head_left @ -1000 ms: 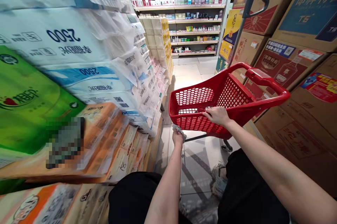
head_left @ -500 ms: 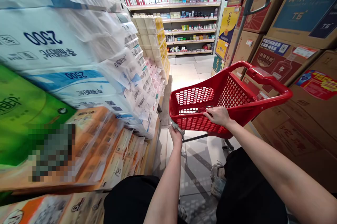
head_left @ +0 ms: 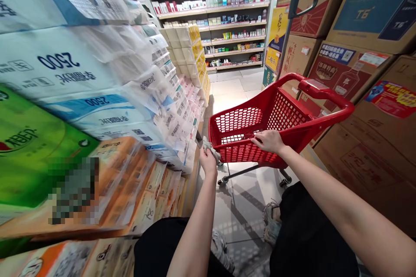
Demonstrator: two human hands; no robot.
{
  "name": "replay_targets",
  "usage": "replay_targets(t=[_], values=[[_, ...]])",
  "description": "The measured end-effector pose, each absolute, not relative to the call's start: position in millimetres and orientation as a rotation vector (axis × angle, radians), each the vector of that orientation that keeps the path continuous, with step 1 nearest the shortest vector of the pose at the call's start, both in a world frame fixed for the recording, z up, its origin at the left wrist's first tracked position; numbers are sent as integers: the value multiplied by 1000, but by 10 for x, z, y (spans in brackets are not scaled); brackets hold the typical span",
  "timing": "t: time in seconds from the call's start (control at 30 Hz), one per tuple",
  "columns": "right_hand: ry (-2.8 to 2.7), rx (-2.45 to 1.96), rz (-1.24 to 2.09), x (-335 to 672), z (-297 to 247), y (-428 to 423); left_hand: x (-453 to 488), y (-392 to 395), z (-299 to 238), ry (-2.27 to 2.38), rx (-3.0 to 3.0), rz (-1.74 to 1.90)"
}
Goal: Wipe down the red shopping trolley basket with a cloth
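A red plastic shopping cart (head_left: 292, 114) stands tilted in a shop aisle in front of me. My right hand (head_left: 269, 141) rests closed over the near rim of its basket. My left hand (head_left: 208, 159) is closed on a small grey cloth (head_left: 211, 148) and presses it against the cart's near left corner. The basket looks empty through its mesh. The cart's wheels and black frame (head_left: 240, 173) show under the basket. My dark-clothed legs fill the bottom of the view.
Stacked packs of tissue paper (head_left: 97, 108) line the left side. Cardboard boxes (head_left: 367, 73) are piled on the right. Shelves of small goods (head_left: 227, 21) stand at the aisle's far end. The tiled floor (head_left: 234, 86) runs between them.
My left hand with the cloth has moved up and left along the cart's near corner. The cart has shifted slightly, so its wheels show more. My right hand stays on the rim.
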State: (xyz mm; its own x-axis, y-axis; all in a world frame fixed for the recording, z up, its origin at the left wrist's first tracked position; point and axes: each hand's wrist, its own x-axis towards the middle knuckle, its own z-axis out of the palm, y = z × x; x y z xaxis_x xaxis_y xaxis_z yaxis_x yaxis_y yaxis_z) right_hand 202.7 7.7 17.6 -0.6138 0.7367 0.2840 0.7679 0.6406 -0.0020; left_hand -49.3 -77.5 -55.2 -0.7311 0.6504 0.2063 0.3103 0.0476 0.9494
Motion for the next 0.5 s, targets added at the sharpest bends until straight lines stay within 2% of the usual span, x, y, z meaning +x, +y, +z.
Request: replay_targets(t=[0.17, 0.3, 0.5], values=[[-2651, -1266, -142, 1982, 215, 87, -634, -555, -354, 2351, 1320, 1382], [-2690, -1310, -118, 1918, 238, 118, -723, -408, -310, 2506, 1329, 1075], [-2757, -1389, -104, 1425, 220, 112, -604, -493, -385, 2554, 1218, 1084]])
